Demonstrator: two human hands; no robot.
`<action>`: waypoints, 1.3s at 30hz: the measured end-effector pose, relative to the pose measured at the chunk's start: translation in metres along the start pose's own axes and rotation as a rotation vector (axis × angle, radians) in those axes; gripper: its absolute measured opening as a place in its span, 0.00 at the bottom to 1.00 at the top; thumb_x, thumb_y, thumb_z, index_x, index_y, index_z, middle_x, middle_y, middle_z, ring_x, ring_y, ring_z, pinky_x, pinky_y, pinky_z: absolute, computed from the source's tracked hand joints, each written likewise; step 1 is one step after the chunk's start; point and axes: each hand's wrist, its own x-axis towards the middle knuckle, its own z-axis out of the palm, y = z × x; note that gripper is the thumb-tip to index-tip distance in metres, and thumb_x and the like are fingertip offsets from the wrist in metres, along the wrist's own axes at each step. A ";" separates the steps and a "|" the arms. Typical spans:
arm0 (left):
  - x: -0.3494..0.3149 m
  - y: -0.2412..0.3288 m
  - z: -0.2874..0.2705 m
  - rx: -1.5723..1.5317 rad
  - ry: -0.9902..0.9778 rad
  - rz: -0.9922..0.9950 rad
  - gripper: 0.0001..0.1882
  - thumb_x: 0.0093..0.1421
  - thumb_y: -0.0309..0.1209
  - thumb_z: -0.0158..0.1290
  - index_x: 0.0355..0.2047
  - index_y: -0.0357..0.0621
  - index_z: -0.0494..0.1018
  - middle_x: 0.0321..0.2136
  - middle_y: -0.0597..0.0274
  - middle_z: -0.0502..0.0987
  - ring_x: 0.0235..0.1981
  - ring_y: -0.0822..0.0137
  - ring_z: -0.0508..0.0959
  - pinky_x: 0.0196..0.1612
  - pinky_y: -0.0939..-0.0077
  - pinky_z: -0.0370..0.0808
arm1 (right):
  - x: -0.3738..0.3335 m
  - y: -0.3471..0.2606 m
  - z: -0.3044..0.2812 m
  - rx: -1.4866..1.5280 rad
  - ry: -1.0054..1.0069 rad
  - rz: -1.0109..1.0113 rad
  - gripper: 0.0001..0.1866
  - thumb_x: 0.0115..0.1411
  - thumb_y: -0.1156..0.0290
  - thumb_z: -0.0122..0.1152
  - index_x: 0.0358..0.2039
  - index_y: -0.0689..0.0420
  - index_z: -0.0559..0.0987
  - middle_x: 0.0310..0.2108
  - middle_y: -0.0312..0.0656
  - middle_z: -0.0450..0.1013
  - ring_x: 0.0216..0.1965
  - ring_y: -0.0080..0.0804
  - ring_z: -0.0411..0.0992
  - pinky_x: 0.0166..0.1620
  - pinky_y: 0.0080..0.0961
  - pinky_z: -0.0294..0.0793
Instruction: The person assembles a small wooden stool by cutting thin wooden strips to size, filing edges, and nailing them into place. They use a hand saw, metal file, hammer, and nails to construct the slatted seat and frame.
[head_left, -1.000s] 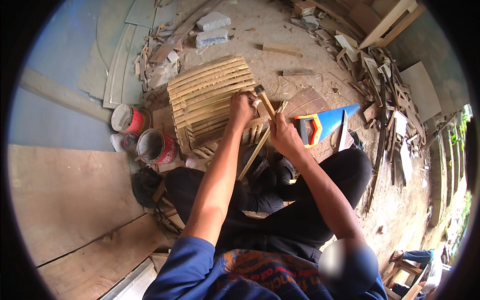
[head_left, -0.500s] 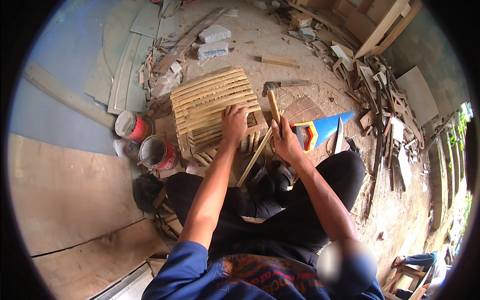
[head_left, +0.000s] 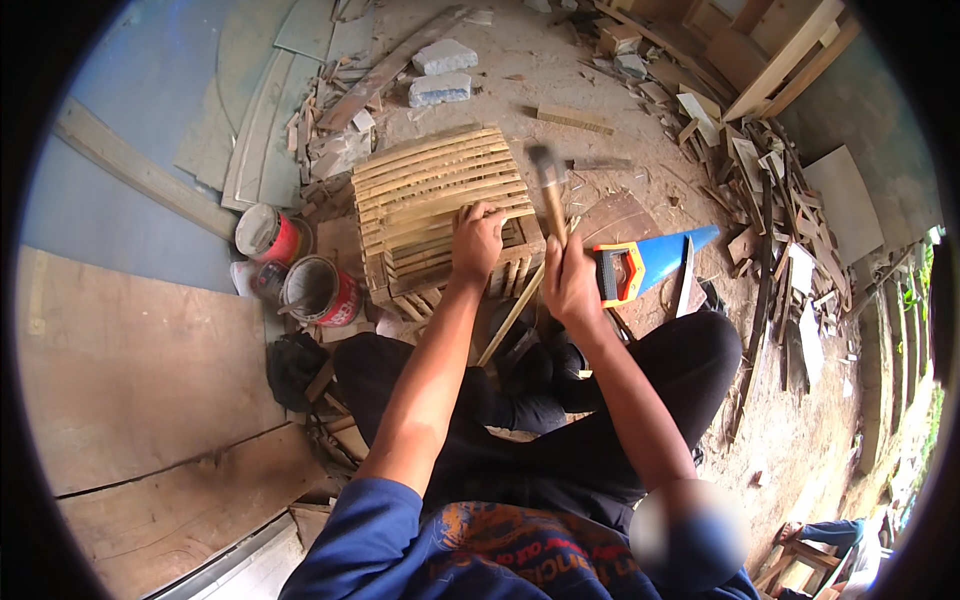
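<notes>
A box of pale bamboo slats (head_left: 430, 185) stands on the ground in front of me, its top slats running crosswise with gaps between them. My left hand (head_left: 478, 240) rests on its near right part, fingers curled down and pressed together at a slat; whatever they pinch is too small to make out. To the right of the box, my right hand (head_left: 572, 282) is wrapped round the wooden handle of a hammer (head_left: 553, 205). The hammer's dark head is raised and smeared by motion. A thin bamboo strip (head_left: 512, 318) slants down between my hands toward my feet.
A blue handsaw (head_left: 662, 262) with an orange and black handle lies right of my right hand. Two red paint buckets (head_left: 322, 292) stand left of the box. Wood scraps (head_left: 790, 260) heap along the right; pale blocks (head_left: 440, 90) and a short board (head_left: 575, 119) lie beyond.
The hammer in my right hand has swung, its head now higher and blurred. My left hand stays on the slats, its fingers drawn in more. The whole view has shifted slightly.
</notes>
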 end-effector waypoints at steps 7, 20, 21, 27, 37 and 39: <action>-0.001 -0.003 0.002 -0.023 -0.040 -0.032 0.09 0.59 0.26 0.58 0.39 0.47 0.84 0.41 0.63 0.78 0.48 0.55 0.74 0.57 0.57 0.68 | -0.012 0.008 0.013 -0.086 0.040 0.225 0.22 0.74 0.57 0.46 0.37 0.67 0.70 0.23 0.67 0.73 0.31 0.69 0.75 0.31 0.54 0.70; 0.002 0.004 0.000 -0.057 -0.039 -0.066 0.09 0.58 0.26 0.59 0.39 0.48 0.84 0.41 0.63 0.78 0.48 0.56 0.74 0.58 0.58 0.68 | -0.006 -0.015 -0.008 0.065 0.015 -0.111 0.16 0.71 0.63 0.48 0.45 0.66 0.68 0.23 0.63 0.72 0.27 0.68 0.75 0.27 0.48 0.71; 0.003 0.007 0.002 -0.066 -0.038 -0.066 0.09 0.59 0.26 0.58 0.39 0.48 0.84 0.41 0.63 0.78 0.48 0.56 0.74 0.58 0.57 0.68 | -0.021 0.014 0.005 -0.040 0.030 0.058 0.19 0.72 0.58 0.47 0.40 0.66 0.70 0.23 0.66 0.72 0.30 0.70 0.74 0.31 0.53 0.71; -0.003 -0.005 -0.001 -0.039 -0.005 -0.056 0.08 0.58 0.26 0.60 0.38 0.47 0.84 0.39 0.62 0.78 0.46 0.55 0.75 0.55 0.57 0.69 | -0.014 -0.024 -0.010 -0.030 -0.003 0.227 0.29 0.73 0.48 0.43 0.32 0.66 0.72 0.23 0.66 0.71 0.31 0.70 0.73 0.33 0.53 0.70; -0.001 -0.002 0.001 -0.064 0.000 -0.037 0.10 0.58 0.24 0.57 0.38 0.48 0.84 0.40 0.62 0.78 0.46 0.55 0.75 0.56 0.57 0.69 | 0.003 -0.042 -0.018 0.133 0.143 -0.183 0.16 0.72 0.63 0.46 0.33 0.64 0.69 0.19 0.54 0.69 0.19 0.53 0.73 0.25 0.41 0.69; 0.003 0.006 0.007 -0.070 0.019 -0.004 0.08 0.58 0.27 0.58 0.38 0.46 0.84 0.38 0.58 0.79 0.44 0.51 0.76 0.53 0.56 0.70 | -0.016 0.038 0.009 -0.104 0.076 0.085 0.24 0.72 0.56 0.47 0.33 0.70 0.73 0.23 0.63 0.72 0.31 0.65 0.75 0.36 0.49 0.73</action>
